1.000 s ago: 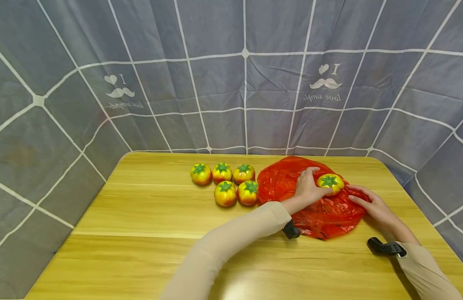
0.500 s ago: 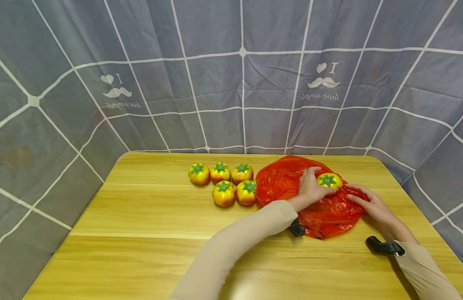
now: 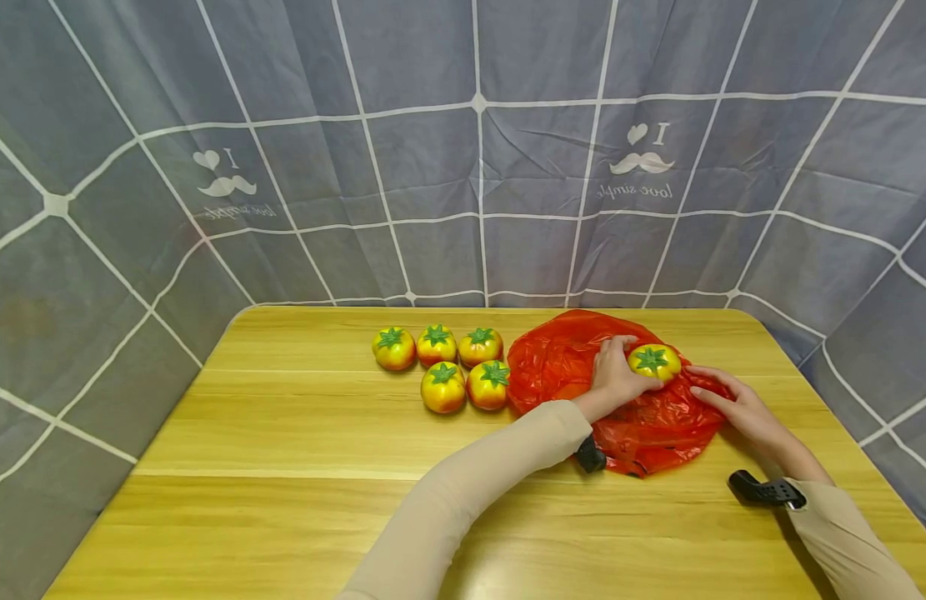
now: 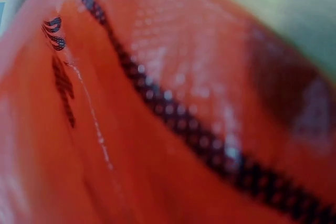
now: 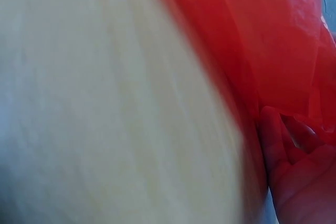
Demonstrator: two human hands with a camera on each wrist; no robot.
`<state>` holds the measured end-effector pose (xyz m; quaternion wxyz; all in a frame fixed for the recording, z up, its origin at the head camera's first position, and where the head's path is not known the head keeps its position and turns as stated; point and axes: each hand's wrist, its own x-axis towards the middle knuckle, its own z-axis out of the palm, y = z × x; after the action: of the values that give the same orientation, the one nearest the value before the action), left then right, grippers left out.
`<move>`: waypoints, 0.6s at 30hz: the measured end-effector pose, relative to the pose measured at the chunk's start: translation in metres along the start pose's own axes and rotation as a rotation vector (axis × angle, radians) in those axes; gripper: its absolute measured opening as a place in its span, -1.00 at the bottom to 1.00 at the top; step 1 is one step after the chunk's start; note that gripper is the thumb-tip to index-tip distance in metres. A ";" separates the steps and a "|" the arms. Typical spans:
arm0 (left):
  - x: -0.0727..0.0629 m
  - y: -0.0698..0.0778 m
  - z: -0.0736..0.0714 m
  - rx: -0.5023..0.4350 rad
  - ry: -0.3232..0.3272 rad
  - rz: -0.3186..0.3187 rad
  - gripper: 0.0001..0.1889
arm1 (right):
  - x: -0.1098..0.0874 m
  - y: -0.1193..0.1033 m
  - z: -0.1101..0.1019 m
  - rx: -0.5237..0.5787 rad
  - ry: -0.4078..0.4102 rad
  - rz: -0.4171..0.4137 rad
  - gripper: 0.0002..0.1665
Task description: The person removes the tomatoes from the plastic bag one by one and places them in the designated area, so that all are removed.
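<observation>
A crumpled red plastic bag [image 3: 553, 358] lies on the right half of the table. My left hand [image 3: 618, 373] reaches across it and grips a yellow-red tomato [image 3: 653, 360] with a green star-shaped top, fingers on the far side and thumb on the near side. At the bag's right edge, my right hand [image 3: 748, 412] holds the plastic between thumb and fingers. The left wrist view is filled by the bag [image 4: 157, 145] with its dark printed band. In the right wrist view, curled fingers [image 5: 270, 135] of the right hand show against the red plastic.
Several more tomatoes [image 3: 443, 387] sit in two short rows left of the bag, the nearest close to its edge. Under everything is a wooden table [image 3: 282, 433]. A grey curtain [image 3: 417, 167] with white lines encloses the back and sides.
The head view has shifted slightly, so everything sits a little further left. Both hands keep their holds; the left forearm has swung slightly rightward.
</observation>
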<state>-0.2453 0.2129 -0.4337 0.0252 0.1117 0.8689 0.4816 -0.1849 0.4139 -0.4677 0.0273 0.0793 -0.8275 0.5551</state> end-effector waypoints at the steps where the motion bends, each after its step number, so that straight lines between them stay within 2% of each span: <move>1: 0.000 0.000 0.000 0.005 -0.005 0.004 -0.27 | 0.000 0.000 0.000 -0.008 0.001 0.006 -0.56; 18: -0.003 -0.001 0.006 0.036 -0.022 -0.017 -0.27 | -0.001 -0.002 0.001 -0.003 -0.001 0.013 -0.56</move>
<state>-0.2417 0.2167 -0.4383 0.0368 0.1102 0.8779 0.4646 -0.1834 0.4124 -0.4659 0.0236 0.0740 -0.8289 0.5540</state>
